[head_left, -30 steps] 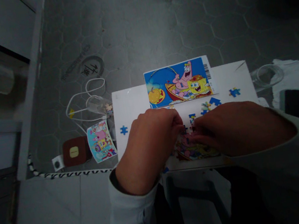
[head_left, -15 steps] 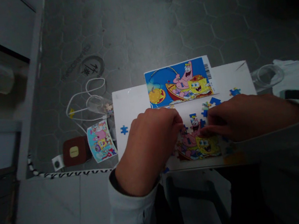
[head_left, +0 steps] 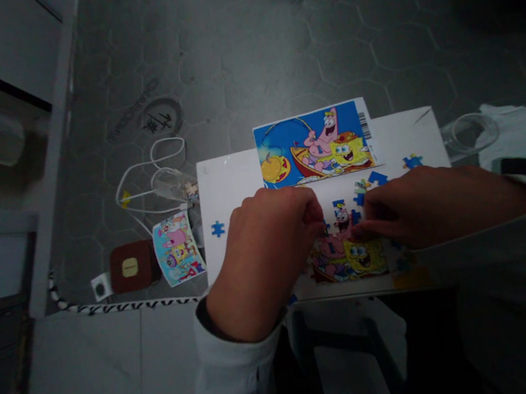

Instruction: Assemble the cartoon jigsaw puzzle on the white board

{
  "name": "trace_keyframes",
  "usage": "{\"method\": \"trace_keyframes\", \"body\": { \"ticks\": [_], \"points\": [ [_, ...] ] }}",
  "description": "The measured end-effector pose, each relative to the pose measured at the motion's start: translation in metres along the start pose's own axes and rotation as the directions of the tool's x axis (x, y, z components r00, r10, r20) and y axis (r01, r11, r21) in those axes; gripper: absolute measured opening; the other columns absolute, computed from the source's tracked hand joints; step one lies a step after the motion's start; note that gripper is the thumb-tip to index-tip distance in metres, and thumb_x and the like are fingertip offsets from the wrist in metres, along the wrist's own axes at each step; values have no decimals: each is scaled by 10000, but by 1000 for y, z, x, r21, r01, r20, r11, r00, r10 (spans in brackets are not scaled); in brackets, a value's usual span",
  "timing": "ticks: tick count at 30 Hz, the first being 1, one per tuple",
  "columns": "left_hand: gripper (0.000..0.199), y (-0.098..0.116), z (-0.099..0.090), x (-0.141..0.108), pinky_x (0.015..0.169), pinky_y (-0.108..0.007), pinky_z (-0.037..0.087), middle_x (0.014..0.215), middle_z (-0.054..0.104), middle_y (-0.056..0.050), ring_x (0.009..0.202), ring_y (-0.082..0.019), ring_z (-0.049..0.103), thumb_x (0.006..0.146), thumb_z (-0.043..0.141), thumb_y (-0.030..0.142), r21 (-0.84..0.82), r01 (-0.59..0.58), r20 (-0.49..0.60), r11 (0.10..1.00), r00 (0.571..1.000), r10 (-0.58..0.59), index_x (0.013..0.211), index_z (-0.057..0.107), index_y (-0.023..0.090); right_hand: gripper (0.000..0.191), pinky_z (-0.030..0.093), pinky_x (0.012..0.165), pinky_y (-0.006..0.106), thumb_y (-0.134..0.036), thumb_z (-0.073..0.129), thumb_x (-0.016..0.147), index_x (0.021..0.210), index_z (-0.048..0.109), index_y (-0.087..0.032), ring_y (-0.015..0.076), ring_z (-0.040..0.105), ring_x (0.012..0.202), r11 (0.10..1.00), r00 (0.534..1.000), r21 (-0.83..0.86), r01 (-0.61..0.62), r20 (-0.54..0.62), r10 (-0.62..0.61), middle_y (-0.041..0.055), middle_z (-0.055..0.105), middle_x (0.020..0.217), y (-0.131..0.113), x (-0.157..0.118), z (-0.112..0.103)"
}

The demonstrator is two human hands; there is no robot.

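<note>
Nearside of picture card (head_left: 314, 144): part-assembled jigsaw puzzle (head_left: 349, 254); left hand (head_left: 275, 228) and right hand (head_left: 407, 207), both curled; fingertip gap and any hold cannot be told. Jigsaw puzzle best steadied, then pressed flat evenly.

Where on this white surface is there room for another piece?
Left of the picture card, above the lone blue piece; also right of the card, above the upper-right piece. Crowded: around the partly built puzzle, between left hand and right hand.

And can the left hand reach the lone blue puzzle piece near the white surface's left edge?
Probably yes: the blue puzzle piece lies uncovered beside the left hand, and nothing visible stands between them on the white surface.
</note>
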State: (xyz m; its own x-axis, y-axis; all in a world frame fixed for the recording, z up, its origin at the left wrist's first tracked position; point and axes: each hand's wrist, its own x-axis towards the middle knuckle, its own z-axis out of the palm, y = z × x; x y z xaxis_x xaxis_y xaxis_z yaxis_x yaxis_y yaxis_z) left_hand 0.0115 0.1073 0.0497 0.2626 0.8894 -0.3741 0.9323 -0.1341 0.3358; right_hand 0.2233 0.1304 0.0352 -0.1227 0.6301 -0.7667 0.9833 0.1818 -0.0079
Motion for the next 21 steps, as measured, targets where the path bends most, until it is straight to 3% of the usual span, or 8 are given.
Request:
{"method": "trace_keyframes", "body": {
  "ticks": [11,16,21],
  "points": [
    [73,-1,-2,-1,761,-392,438,980,871,-13,941,-303,798,957,807,257,0,1,-29,1000,1000,-1,970,854,312,627,435,632,408,-869,572,928,884,841,-304,282,707,753,1000,1000,-31,-4,-6,4,121,824,956,-2,0,-2],
    [64,-5,-6,-5,685,-383,351,950,862,-20,884,-309,776,956,797,304,83,62,-71,995,996,-56,977,854,325,616,445,664,404,-869,607,923,855,822,-297,265,707,748,1000,1000,3,0,9,0,109,814,912,-1,1,-1],
    [83,-2,-10,-10,678,-381,351,936,861,-9,846,-310,766,940,806,313,140,80,23,987,996,-84,967,868,361,629,438,644,416,-876,603,919,827,821,-294,257,675,685,1000,1000,13,10,-13,-10,113,786,856,2,3,1]
  ]
}}
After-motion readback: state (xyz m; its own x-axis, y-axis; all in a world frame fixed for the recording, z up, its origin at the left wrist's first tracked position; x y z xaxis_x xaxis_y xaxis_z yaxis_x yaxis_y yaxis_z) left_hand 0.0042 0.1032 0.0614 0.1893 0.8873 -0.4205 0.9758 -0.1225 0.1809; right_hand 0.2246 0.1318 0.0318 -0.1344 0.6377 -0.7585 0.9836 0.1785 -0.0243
